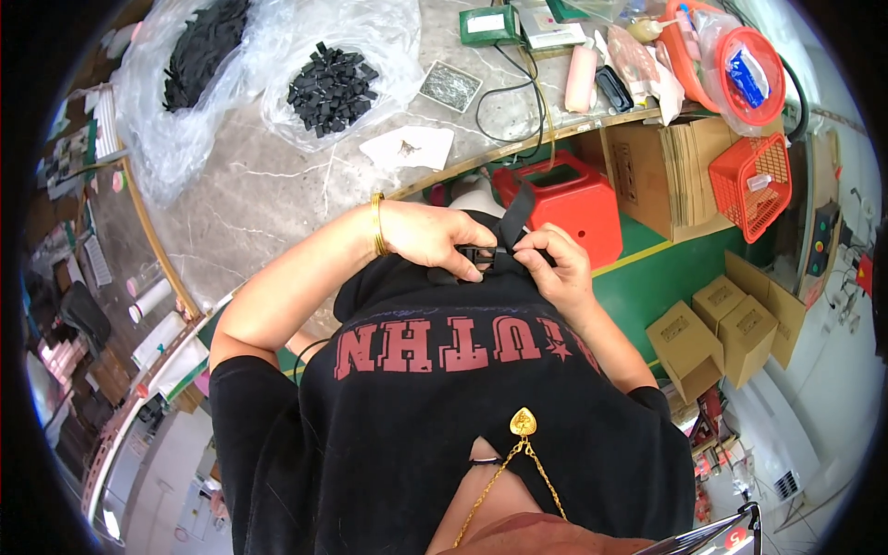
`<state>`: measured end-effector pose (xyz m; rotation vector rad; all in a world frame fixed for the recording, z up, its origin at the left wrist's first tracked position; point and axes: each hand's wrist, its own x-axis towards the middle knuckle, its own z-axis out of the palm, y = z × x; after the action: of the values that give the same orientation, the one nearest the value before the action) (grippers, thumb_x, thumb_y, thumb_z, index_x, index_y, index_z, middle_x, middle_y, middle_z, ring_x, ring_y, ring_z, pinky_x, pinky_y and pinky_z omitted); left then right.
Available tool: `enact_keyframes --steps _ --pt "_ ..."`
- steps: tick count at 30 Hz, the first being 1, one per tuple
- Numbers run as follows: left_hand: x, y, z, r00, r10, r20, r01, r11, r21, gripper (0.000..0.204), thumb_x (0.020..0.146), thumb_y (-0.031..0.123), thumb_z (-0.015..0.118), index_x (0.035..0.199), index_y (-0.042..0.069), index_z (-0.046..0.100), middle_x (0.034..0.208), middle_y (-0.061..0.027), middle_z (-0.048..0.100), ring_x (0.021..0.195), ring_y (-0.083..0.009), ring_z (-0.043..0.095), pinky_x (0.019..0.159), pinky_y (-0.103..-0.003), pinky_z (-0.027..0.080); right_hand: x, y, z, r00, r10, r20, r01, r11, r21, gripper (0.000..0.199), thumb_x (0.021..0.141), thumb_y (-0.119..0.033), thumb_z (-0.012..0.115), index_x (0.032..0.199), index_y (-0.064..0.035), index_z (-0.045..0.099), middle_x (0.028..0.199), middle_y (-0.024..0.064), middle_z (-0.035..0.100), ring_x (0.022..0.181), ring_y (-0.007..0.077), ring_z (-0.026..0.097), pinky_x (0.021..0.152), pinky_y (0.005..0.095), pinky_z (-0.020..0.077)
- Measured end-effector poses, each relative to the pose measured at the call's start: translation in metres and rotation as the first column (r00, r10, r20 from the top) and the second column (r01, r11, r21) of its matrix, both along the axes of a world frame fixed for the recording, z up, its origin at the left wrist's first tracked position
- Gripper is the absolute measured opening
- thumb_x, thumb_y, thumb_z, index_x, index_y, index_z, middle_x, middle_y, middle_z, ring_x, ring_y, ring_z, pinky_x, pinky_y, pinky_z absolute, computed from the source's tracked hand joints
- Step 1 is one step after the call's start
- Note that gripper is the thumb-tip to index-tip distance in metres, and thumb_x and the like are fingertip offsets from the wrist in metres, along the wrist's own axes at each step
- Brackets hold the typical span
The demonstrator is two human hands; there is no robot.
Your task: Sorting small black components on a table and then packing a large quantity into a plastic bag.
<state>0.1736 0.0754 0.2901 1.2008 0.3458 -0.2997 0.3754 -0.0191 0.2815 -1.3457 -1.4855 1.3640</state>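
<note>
Close in front of my shirt, a black plastic buckle sits between my hands. My left hand, with gold bangles at the wrist, pinches its left side between thumb and fingers. A black webbing strap runs up from the buckle's right end. The fingertips of my right hand are closed on this strap, right beside the buckle. Part of the buckle is covered by my left fingers, and how the strap threads through it cannot be made out.
On the grey marbled table lie a heap of small black plastic pieces, bagged black strips, a tray of metal bits and white paper. A red stool, flat cardboard, open boxes and a red basket stand rightward.
</note>
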Motion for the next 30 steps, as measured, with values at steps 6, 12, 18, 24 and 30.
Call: enact_keyframes --steps 6,12,18,24,30 --pt "0.001 -0.007 0.015 0.975 0.183 -0.127 -0.161 0.972 0.171 0.052 0.062 0.032 0.076 0.098 0.001 0.053 0.081 -0.0088 0.060 0.075 -0.0149 0.056 0.065 -0.027 0.043 -0.005 0.003 -0.003 1.000 0.012 0.015 -0.012 1.000 -0.014 0.008 0.073 -0.004 0.064 0.076 -0.0029 0.057 0.069 0.0061 0.055 0.063 0.0161 0.053 0.057 0.0257 0.0418" --pt "0.010 -0.019 0.007 0.964 0.240 -0.115 -0.212 0.953 0.216 0.058 0.057 0.025 0.079 0.101 -0.001 0.052 0.089 -0.0125 0.061 0.085 -0.0192 0.057 0.074 -0.030 0.044 -0.015 -0.004 -0.011 0.980 -0.019 -0.198 -0.019 0.982 -0.185 0.012 0.079 -0.001 0.060 0.082 -0.0028 0.049 0.070 -0.0019 0.050 0.064 0.0029 0.046 0.057 0.0176 0.0390" --pt "-0.012 -0.026 0.010 0.862 0.471 -0.190 -0.442 0.880 0.175 0.048 0.062 0.027 0.078 0.094 -0.001 0.054 0.077 -0.0069 0.061 0.069 -0.0127 0.057 0.062 -0.025 0.045 -0.015 0.001 -0.025 0.920 -0.097 -0.381 -0.138 0.827 -0.545 0.010 0.084 -0.012 0.057 0.083 -0.0032 0.052 0.073 -0.0058 0.050 0.069 0.0018 0.047 0.061 0.0162 0.0381" --pt "-0.110 -0.046 -0.078 0.426 0.902 -0.066 -0.590 0.332 0.736 0.046 0.066 0.036 0.072 0.092 0.000 0.059 0.091 -0.0148 0.060 0.084 -0.0236 0.058 0.075 -0.032 0.046 -0.007 0.027 -0.062 0.978 0.190 0.086 -0.184 0.980 -0.070 0.014 0.081 -0.012 0.057 0.075 0.0005 0.057 0.073 0.0088 0.052 0.070 0.0205 0.053 0.063 0.0279 0.0418" --pt "-0.175 -0.058 -0.222 0.173 0.920 -0.351 -0.379 0.391 0.838 0.056 0.060 0.021 0.074 0.107 -0.001 0.052 0.100 -0.0192 0.055 0.086 -0.0291 0.056 0.077 -0.036 0.046 -0.060 0.094 -0.171 0.774 0.297 0.560 -0.387 0.921 0.046 0.031 0.070 -0.009 0.063 0.099 -0.0055 0.053 0.093 0.0126 0.053 0.088 0.0282 0.052 0.073 0.0355 0.0433"
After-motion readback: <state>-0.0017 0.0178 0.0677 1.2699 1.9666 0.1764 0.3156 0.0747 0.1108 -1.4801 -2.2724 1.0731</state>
